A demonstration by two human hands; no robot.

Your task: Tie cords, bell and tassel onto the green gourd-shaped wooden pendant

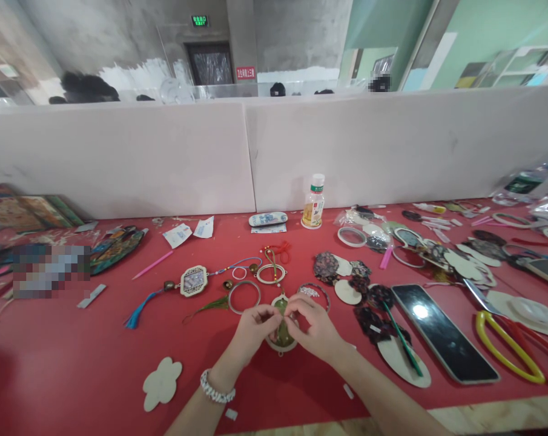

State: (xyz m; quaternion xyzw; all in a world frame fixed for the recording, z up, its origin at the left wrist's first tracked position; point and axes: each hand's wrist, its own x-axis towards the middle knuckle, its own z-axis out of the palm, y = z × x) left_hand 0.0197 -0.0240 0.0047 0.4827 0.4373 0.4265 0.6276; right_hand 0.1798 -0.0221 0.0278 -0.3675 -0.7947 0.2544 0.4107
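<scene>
A round green pendant with a pale rim (pixel 281 339) lies on the red table in front of me. My left hand (pixel 252 330) is over its left side, thumb and forefinger pinched together at its middle. From the right, my right hand (pixel 316 327) meets it with its fingertips also pinched. Whatever the fingertips hold is too small or hidden to make out. Above the pendant are a pale ring (pixel 270 274) and a red cord (pixel 283 248). A grey ring (pixel 244 297) lies beside my left hand, and a patterned ring holding small white pieces (pixel 308 290) is behind my right.
An octagonal pendant with a blue tassel (pixel 194 281) lies left. Right are dark fabric pieces (pixel 376 321), a phone (pixel 444 333) and yellow-and-red-handled scissors (pixel 505 348). A small bottle (pixel 313 203) stands before the white partition (pixel 174 157). A flower-shaped piece (pixel 163 383) lies front left.
</scene>
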